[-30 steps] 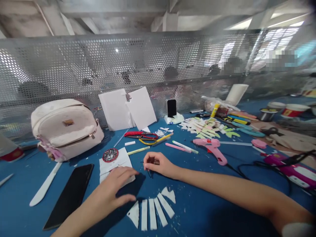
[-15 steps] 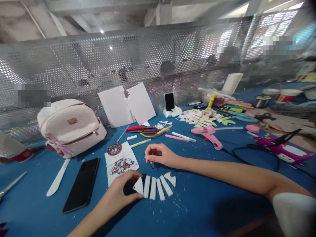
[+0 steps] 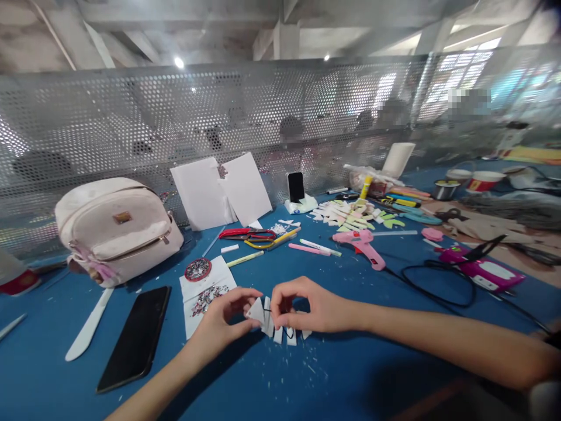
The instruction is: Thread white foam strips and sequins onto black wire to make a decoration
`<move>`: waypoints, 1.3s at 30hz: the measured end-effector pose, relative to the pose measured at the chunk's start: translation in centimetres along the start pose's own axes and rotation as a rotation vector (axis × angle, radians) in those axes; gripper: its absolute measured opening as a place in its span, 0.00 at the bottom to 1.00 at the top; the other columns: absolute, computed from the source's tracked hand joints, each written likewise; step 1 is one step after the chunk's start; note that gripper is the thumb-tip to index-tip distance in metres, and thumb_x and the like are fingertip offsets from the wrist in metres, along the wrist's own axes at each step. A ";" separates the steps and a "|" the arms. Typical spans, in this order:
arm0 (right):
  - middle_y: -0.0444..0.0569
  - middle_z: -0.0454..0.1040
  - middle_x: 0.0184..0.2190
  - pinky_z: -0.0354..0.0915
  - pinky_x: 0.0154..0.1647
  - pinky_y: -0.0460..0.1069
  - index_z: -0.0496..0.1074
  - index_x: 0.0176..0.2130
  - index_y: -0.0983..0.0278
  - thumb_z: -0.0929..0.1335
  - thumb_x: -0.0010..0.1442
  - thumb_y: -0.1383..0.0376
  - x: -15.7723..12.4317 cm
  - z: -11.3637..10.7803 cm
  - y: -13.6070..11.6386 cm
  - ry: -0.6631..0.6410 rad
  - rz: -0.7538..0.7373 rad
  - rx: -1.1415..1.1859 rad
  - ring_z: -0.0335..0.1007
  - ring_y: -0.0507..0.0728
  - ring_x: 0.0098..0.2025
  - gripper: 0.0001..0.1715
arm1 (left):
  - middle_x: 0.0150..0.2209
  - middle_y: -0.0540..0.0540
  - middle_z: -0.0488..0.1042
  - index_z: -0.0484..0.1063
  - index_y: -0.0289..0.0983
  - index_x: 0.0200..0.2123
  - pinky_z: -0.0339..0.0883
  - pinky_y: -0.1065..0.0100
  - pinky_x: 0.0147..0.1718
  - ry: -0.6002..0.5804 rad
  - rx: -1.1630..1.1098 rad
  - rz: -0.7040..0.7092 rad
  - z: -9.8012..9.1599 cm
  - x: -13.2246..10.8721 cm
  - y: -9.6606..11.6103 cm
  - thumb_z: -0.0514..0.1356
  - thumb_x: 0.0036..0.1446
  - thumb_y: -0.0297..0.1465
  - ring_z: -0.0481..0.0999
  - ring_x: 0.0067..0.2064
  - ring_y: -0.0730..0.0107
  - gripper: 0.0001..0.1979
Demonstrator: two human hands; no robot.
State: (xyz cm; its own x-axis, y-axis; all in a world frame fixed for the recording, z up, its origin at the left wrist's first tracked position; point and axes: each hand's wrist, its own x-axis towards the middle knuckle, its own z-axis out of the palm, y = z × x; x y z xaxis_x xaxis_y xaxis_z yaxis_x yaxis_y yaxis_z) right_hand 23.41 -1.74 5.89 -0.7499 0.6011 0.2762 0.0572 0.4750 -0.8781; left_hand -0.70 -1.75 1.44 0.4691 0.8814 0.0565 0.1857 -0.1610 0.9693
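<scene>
Between thumb and fingers, my left hand (image 3: 225, 316) pinches a small white triangular piece (image 3: 256, 310) with a dark dot on it. Close by on the right, my right hand (image 3: 309, 305) has its fingertips closed on a thin black cord (image 3: 267, 310), which reaches toward the triangle's edge. A loop of that cord seems to hang below the right fingers. Several narrow white strips (image 3: 278, 335) fan out under and behind my right hand, which partly covers them. Whether the strips are joined to the triangle I cannot tell.
Left of my hands lie a paper with sequins (image 3: 205, 299), a black phone (image 3: 135, 339) and a white plastic knife (image 3: 90, 327). A pale backpack (image 3: 118, 228) stands behind. Farther right are a pink glue gun (image 3: 362, 245), its black cable and a heap of pale cut pieces (image 3: 350, 215).
My right hand has moved down and toward my left hand, bringing the black cord to the white triangle. It now covers part of the strips. The left hand has risen slightly. The view has shifted.
</scene>
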 end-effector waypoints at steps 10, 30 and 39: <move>0.47 0.76 0.31 0.66 0.36 0.46 0.74 0.35 0.67 0.69 0.63 0.64 1.1 0.5 0.3 -0.079 -0.007 0.064 0.69 0.50 0.31 0.08 | 0.42 0.41 0.77 0.74 0.36 0.48 0.67 0.61 0.47 -0.004 0.000 -0.008 -0.3 -0.5 0.0 0.69 0.50 0.30 0.74 0.47 0.58 0.21; 0.47 0.76 0.31 0.66 0.37 0.46 0.73 0.35 0.67 0.70 0.62 0.63 1.1 0.9 1.4 -0.084 0.012 0.083 0.70 0.50 0.32 0.08 | 0.41 0.42 0.78 0.76 0.37 0.48 0.68 0.62 0.46 -0.006 0.026 -0.005 -0.4 -0.6 0.0 0.70 0.48 0.29 0.76 0.44 0.61 0.21; 0.46 0.76 0.30 0.65 0.36 0.45 0.74 0.35 0.67 0.70 0.61 0.65 1.1 0.9 1.8 -0.041 0.022 0.074 0.69 0.50 0.31 0.06 | 0.39 0.45 0.77 0.78 0.38 0.46 0.68 0.64 0.44 -0.001 0.056 0.024 0.0 -0.6 0.3 0.71 0.47 0.28 0.74 0.42 0.63 0.20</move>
State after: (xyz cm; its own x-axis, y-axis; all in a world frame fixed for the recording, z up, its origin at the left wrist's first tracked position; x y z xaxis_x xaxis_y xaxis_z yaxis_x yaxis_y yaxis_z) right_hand 22.13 -0.78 4.28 -0.7756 0.5831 0.2418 0.0261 0.4123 -0.9107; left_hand -0.95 -2.32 1.69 0.4746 0.8766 0.0796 0.2221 -0.2068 0.9529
